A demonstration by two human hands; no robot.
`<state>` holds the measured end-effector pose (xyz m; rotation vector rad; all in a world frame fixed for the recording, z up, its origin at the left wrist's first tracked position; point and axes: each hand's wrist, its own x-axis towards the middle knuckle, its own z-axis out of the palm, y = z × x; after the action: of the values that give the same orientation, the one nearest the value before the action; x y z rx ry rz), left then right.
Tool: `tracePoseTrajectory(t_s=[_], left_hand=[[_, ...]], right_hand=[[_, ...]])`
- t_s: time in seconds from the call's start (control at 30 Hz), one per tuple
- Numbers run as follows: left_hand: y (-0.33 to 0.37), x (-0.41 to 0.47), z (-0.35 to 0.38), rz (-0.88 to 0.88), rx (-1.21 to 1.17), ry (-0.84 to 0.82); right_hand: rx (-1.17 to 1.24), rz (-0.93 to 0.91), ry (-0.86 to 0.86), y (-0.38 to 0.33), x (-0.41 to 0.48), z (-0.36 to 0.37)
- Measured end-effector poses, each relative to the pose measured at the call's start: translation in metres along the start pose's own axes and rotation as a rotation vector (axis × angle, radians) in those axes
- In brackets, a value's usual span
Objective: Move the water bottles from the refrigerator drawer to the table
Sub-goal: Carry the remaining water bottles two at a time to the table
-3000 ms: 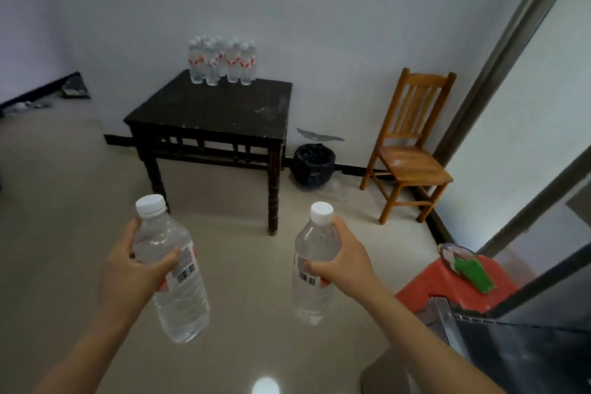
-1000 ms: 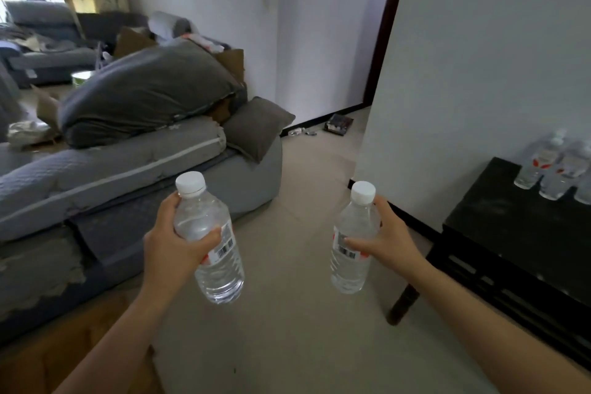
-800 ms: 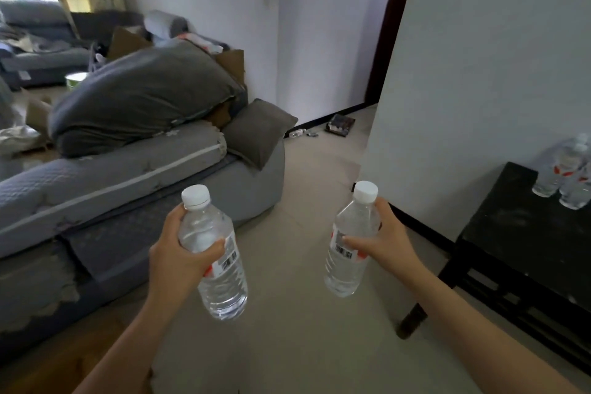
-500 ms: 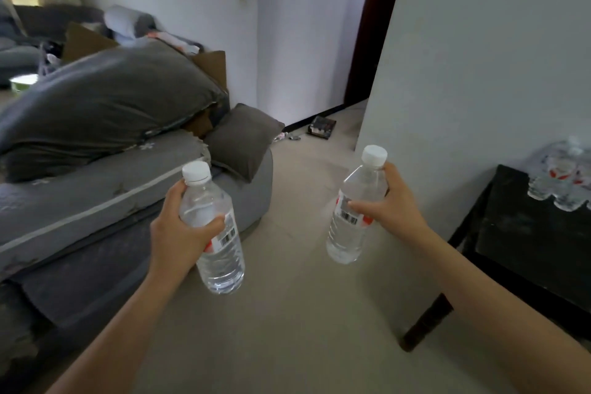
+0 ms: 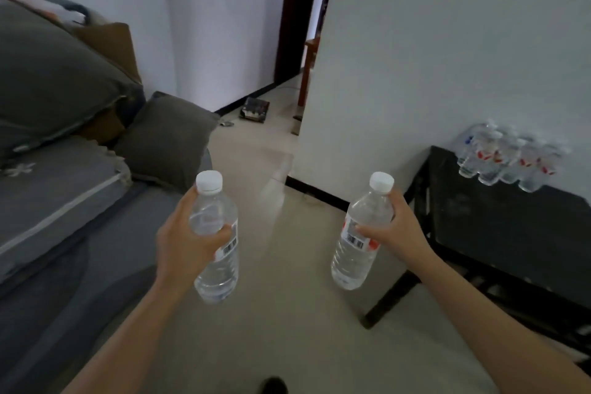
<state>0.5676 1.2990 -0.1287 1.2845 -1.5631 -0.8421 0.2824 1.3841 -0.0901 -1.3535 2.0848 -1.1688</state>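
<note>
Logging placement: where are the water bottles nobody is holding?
Head view, far right: the water bottle cluster stands rearmost on the black table, against the white wall.

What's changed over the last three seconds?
The person came closer to the black table, now at the right with its cluster of bottles. Nothing was let go: the left hand still grips the left water bottle, the right hand the right water bottle.

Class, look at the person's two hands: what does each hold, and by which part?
The left hand grips the left bottle round its upper body, the right hand grips the right bottle likewise.
</note>
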Motion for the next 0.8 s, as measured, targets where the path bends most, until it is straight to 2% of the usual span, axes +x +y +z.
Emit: tracePoseTrajectory(t_s=[0.13, 0.33, 0.6, 0.8], left_hand=[[0.009, 0.035, 0.051, -0.013, -0.019, -0.095], [0.045, 0.127, 0.143, 0.078, -0.08, -0.24], [0.073, 0.253, 0.239, 0.194, -0.059, -0.208], [0.064, 0.301, 0.296, 0.087, -0.144, -0.242]], right_hand=[[-0.033, 0.069, 0.066, 0.021, 0.028, -0.012], [-0.029, 0.125, 0.179, 0.059, 0.116, -0.021], [0.009, 0.126, 0.245, 0.089, 0.239, -0.036], [-0.01, 0.168, 0.258, 0.101, 0.283, -0.044]])
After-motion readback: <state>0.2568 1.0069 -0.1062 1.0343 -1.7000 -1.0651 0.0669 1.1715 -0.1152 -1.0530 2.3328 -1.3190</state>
